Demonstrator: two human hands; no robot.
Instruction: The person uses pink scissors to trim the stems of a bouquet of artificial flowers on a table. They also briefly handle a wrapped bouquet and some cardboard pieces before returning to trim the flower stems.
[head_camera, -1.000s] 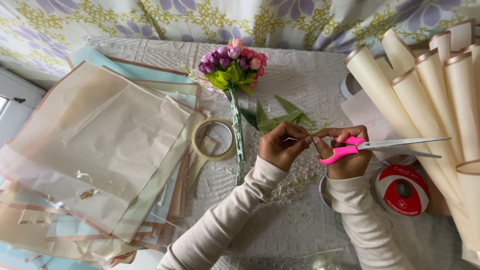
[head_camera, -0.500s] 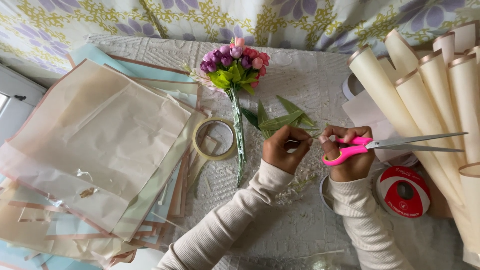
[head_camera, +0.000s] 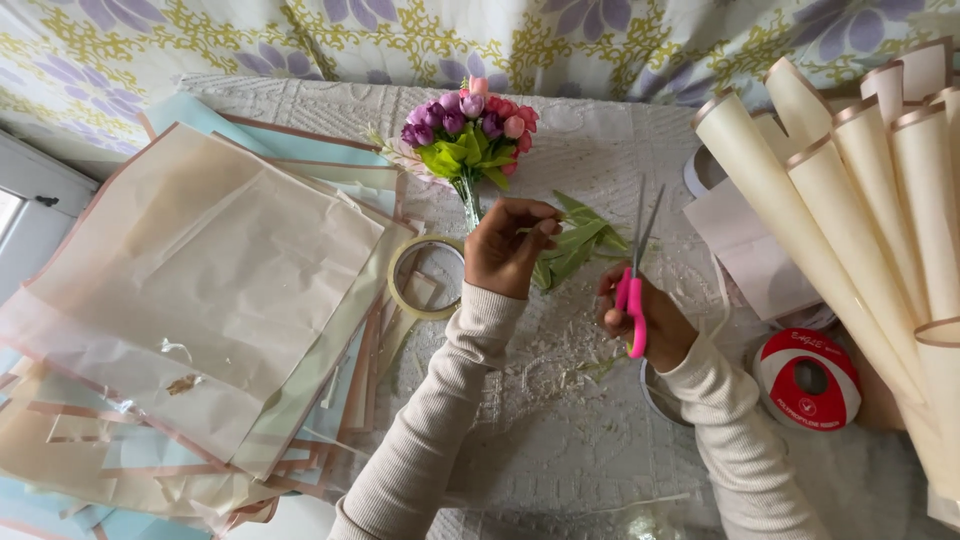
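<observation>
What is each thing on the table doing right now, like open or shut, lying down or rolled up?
Pink-handled metal scissors: open, blades pointing up, held in the right hand.
Small bunch of pink and purple flowers: lying flat, stem under the left hand.
Green leaves: loose, lying on the white cloth.
Ring of clear tape: lying flat.
Cream paper sheets: stacked flat.
Cream paper rolls: rolled up.
Red ribbon spool: lying flat.

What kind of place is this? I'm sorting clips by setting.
Probably a home craft or flower-arranging table. A small bunch of pink and purple flowers lies on a lace cloth, with wrapping sheets stacked alongside and paper rolls. The right hand holds pink scissors.
</observation>
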